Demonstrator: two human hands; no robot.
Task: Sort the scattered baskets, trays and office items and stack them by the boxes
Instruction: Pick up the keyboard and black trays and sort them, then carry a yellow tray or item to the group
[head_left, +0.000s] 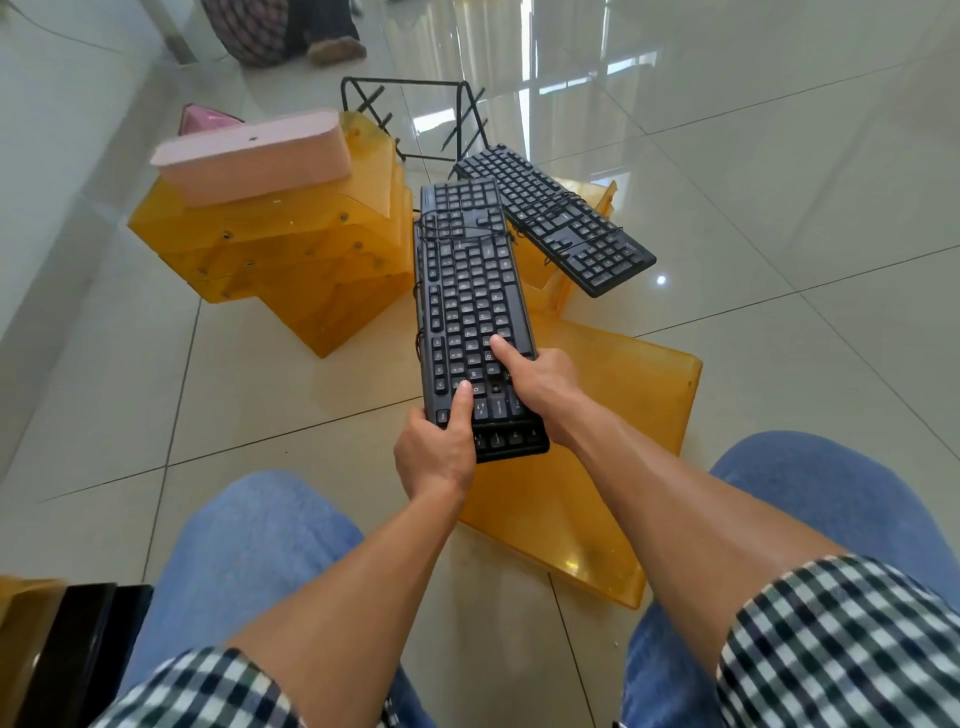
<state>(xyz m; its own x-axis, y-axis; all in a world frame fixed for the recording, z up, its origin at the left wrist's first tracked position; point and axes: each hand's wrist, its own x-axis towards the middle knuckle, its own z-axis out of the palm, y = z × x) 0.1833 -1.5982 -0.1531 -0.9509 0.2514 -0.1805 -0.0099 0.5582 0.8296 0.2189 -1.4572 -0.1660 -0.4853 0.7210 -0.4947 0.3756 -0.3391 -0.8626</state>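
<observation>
Keyboard (475, 312) in my hands matt black plastic; trays (291, 249) translucent orange plastic; floor (779, 156) glossy tile; rack (415, 119) black wire.

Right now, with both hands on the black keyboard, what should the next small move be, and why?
Probably carry the held black keyboard forward and right onto the second black keyboard, which rests tilted on an orange plastic tray. The left hand and right hand both grip its near end, and like items stack together.

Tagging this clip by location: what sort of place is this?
Likely an office or storeroom: glossy tiled floor, black keyboard gripped by left hand and right hand, second keyboard, stacked amber trays.
</observation>
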